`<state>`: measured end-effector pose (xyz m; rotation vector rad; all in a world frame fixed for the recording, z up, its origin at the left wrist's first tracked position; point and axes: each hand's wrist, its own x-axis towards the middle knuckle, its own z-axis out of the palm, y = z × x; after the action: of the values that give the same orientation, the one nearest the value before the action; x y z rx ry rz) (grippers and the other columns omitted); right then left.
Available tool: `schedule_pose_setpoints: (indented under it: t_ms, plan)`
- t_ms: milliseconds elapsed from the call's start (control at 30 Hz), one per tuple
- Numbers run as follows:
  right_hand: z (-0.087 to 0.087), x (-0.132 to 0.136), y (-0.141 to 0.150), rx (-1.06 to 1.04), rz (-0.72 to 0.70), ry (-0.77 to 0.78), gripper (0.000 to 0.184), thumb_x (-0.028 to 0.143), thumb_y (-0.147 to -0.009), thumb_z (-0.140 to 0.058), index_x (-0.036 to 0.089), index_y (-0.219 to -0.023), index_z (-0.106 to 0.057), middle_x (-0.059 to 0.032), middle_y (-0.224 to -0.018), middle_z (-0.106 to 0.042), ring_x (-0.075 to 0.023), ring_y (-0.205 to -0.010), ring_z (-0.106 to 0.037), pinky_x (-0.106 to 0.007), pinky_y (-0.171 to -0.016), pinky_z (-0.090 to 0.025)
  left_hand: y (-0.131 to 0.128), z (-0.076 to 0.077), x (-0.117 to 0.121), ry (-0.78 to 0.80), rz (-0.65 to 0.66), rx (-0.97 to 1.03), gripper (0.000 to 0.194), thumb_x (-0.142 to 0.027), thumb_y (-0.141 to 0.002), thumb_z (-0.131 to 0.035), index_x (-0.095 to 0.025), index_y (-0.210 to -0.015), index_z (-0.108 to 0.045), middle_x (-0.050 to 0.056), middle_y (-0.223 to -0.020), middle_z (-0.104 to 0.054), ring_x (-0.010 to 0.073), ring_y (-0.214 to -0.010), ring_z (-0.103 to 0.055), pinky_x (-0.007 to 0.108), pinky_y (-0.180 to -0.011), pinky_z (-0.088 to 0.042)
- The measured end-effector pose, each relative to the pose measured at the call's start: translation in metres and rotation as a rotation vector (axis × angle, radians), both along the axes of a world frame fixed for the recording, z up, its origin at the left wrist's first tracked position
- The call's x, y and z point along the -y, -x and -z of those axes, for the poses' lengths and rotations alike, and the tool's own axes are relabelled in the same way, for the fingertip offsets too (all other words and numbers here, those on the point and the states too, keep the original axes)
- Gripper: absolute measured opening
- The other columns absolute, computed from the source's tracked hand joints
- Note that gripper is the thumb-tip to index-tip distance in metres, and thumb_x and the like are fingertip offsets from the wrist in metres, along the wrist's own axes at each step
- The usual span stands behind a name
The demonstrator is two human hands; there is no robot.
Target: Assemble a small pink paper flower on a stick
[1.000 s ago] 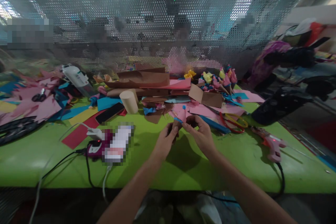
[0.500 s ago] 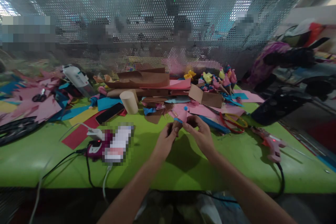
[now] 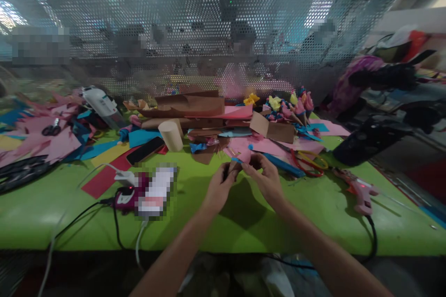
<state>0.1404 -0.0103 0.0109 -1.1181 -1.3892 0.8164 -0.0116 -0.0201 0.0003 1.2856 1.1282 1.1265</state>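
Both hands meet above the green table (image 3: 244, 222), just in front of a heap of paper scraps. My left hand (image 3: 220, 186) pinches one side of a small pink paper piece with a blue edge (image 3: 241, 158). My right hand (image 3: 267, 177) pinches its other side, fingers curled round it. The piece is mostly hidden by my fingertips.
A pink glue gun (image 3: 358, 191) lies at the right with its cord. Red-and-yellow scissors (image 3: 310, 161) lie near my right hand. A black phone (image 3: 145, 150), a tan paper cylinder (image 3: 170, 135), brown card sheets (image 3: 190, 104) and coloured paper lie behind. A perforated metal screen (image 3: 223, 32) backs the table.
The pink piece has sunk lower between my fingers; its blue-tipped point that stood up earlier is no longer seen. Both hands stay in place.
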Motion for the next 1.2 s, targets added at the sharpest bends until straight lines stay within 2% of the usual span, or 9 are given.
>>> schedule_pose_setpoints:
  t_ms: [133,267,333,500,800,1000,1200]
  plan:
    - [-0.004,0.001,-0.001,0.013,0.028,-0.013,0.026,0.047,-0.085,-0.065,0.022,-0.081,-0.063,-0.0004,-0.075,-0.061,-0.0169,-0.070,-0.052,-0.029,-0.064,-0.042,0.001,0.000,-0.001,0.065,-0.008,0.062,0.047,-0.059,-0.083,-0.061,-0.016,-0.102,-0.065,0.001,-0.078,-0.062,0.0106,-0.062,-0.044,0.024,-0.057,-0.033]
    - [-0.008,0.001,-0.001,0.015,0.029,-0.043,0.023,0.044,-0.084,-0.067,0.022,-0.086,-0.065,-0.0023,-0.082,-0.064,-0.0180,-0.075,-0.055,-0.030,-0.066,-0.044,0.001,0.000,-0.001,0.130,0.019,0.172,0.055,-0.069,-0.079,-0.060,-0.014,-0.085,-0.066,0.001,-0.071,-0.060,0.0069,-0.053,-0.035,0.023,-0.050,-0.023]
    - [-0.008,0.001,-0.001,0.026,0.008,-0.079,0.021,0.041,-0.083,-0.069,0.023,-0.091,-0.066,-0.0033,-0.086,-0.065,-0.0189,-0.078,-0.056,-0.030,-0.067,-0.045,0.000,-0.001,0.000,0.166,0.033,0.224,0.057,-0.070,-0.077,-0.063,-0.014,-0.085,-0.066,0.001,-0.070,-0.059,0.0066,-0.054,-0.036,0.022,-0.050,-0.024]
    - [-0.008,0.001,0.000,0.067,-0.016,-0.124,0.018,0.036,-0.080,-0.071,0.024,-0.093,-0.068,-0.0034,-0.088,-0.065,-0.0194,-0.078,-0.057,-0.031,-0.067,-0.046,-0.001,-0.004,0.002,0.255,0.004,0.295,0.059,-0.068,-0.073,-0.069,-0.018,-0.104,-0.065,0.000,-0.072,-0.062,0.0079,-0.057,-0.045,0.020,-0.051,-0.028]
    - [-0.010,0.001,-0.002,-0.005,-0.008,-0.100,0.019,0.039,-0.083,-0.068,0.024,-0.094,-0.067,-0.0037,-0.089,-0.065,-0.0189,-0.078,-0.057,-0.031,-0.067,-0.045,0.001,-0.006,-0.001,0.325,0.016,0.444,0.051,-0.064,-0.069,-0.074,-0.017,-0.081,-0.058,-0.001,-0.070,-0.056,0.0062,-0.054,-0.040,0.019,-0.047,-0.024]
    - [-0.011,0.001,-0.004,0.033,-0.019,-0.113,0.016,0.038,-0.088,-0.063,0.025,-0.094,-0.070,-0.0038,-0.089,-0.065,-0.0199,-0.082,-0.057,-0.032,-0.070,-0.045,0.002,-0.008,-0.002,0.307,0.048,0.505,0.049,-0.060,-0.067,-0.078,-0.017,-0.078,-0.058,-0.002,-0.067,-0.051,0.0065,-0.058,-0.041,0.017,-0.047,-0.025]
    - [-0.007,0.001,-0.004,0.008,-0.097,-0.120,0.018,0.037,-0.088,-0.065,0.026,-0.101,-0.071,-0.0034,-0.092,-0.065,-0.0195,-0.083,-0.057,-0.032,-0.071,-0.045,0.002,-0.002,-0.004,0.408,-0.001,0.472,0.050,-0.059,-0.066,-0.079,-0.016,-0.078,-0.057,-0.002,-0.068,-0.053,0.0064,-0.060,-0.046,0.016,-0.051,-0.033]
